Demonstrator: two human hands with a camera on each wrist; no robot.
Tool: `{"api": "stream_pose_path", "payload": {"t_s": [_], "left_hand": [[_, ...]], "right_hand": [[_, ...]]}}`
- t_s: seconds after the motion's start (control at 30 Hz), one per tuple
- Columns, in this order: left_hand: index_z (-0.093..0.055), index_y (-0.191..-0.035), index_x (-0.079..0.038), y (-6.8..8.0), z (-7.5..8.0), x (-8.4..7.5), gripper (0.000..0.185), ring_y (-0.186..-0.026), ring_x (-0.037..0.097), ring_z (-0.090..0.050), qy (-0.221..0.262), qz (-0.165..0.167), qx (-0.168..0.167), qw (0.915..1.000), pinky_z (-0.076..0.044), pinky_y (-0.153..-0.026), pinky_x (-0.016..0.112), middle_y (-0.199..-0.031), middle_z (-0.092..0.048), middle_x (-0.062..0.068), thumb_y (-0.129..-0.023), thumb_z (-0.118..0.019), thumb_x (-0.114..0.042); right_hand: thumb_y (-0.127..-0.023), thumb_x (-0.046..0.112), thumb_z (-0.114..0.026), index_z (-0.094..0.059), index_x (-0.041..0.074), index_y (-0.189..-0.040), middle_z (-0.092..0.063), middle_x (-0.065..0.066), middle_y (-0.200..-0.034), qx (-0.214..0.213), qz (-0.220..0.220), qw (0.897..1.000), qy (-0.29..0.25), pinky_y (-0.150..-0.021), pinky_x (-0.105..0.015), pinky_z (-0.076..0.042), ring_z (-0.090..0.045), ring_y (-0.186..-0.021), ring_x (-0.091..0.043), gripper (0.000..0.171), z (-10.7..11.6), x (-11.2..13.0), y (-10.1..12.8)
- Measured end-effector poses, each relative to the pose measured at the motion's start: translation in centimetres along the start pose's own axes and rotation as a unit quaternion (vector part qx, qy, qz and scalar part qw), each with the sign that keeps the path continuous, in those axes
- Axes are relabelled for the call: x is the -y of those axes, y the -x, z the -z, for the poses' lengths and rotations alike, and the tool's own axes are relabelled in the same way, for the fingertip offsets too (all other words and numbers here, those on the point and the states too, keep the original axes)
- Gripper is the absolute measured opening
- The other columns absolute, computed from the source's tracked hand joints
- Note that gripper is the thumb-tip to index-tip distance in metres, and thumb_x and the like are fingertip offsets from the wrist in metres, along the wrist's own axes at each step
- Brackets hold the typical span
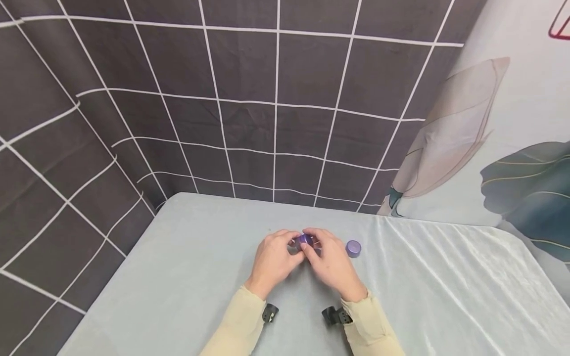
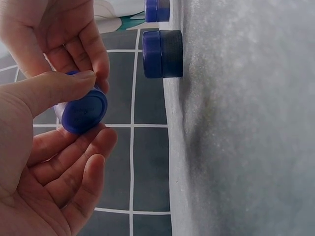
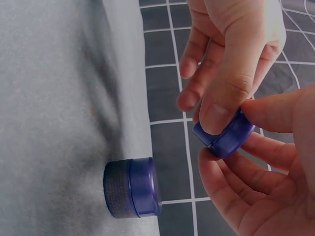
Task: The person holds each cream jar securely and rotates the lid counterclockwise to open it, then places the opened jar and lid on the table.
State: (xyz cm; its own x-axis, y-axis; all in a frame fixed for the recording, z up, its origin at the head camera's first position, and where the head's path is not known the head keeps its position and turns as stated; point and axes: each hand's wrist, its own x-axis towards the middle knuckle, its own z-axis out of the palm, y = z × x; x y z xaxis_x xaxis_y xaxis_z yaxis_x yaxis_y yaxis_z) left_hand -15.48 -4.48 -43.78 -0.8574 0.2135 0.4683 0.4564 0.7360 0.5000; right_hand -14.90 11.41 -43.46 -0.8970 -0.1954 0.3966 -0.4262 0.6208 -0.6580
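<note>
A round purple-blue cap (image 1: 305, 240) is held up between both hands. From the left, my left hand (image 1: 275, 257) pinches it, its thumb (image 2: 69, 91) lying over the rim in the left wrist view. My right hand (image 1: 331, 259) also grips it, with thumb and fingers on either side of the purple edge (image 3: 231, 136). One flat round face of the cap shows in the left wrist view. Right of the right hand, another purple cap (image 1: 354, 248) stands on the table. The left wrist view shows a cap with a dark ribbed side (image 2: 162, 54) and part of another (image 2: 157, 11).
A pale grey-blue cloth covers the table (image 1: 178, 296). Behind it hangs a dark curtain with white grid lines (image 1: 249, 123); a leaf-patterned cloth (image 1: 467, 123) hangs at the right. The table's back edge lies just beyond the hands.
</note>
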Motion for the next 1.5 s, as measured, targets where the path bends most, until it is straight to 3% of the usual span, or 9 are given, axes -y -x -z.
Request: {"api": "stream_pose_path", "payload": {"t_s": [0.63,1.5], "left_hand": [[-0.077,-0.107,-0.007,-0.04,-0.09,0.15,0.034,-0.089,0.020,-0.072,-0.003,-0.009,0.010,0.9999,-0.056,-0.080,0.035,-0.099,-0.075,0.004,-0.078,-0.082,-0.023],[-0.077,-0.106,-0.007,-0.08,0.03,0.33,0.034,-0.086,0.018,-0.071,0.007,-0.005,0.009,0.9999,-0.055,-0.077,0.034,-0.096,-0.075,0.003,-0.077,-0.082,-0.023]], "right_hand": [[-0.090,0.005,-0.071,-0.067,0.001,-0.120,-0.070,-0.011,-0.110,0.008,0.002,1.000,-0.011,-0.080,-0.037,-0.057,-0.068,-0.092,-0.021,0.030,0.07,-0.14,0.11],[-0.088,0.000,-0.072,-0.067,0.000,-0.118,-0.069,-0.012,-0.108,0.022,0.041,0.999,-0.026,-0.078,-0.036,-0.058,-0.069,-0.091,-0.023,0.030,0.47,-0.37,-0.11]]}}
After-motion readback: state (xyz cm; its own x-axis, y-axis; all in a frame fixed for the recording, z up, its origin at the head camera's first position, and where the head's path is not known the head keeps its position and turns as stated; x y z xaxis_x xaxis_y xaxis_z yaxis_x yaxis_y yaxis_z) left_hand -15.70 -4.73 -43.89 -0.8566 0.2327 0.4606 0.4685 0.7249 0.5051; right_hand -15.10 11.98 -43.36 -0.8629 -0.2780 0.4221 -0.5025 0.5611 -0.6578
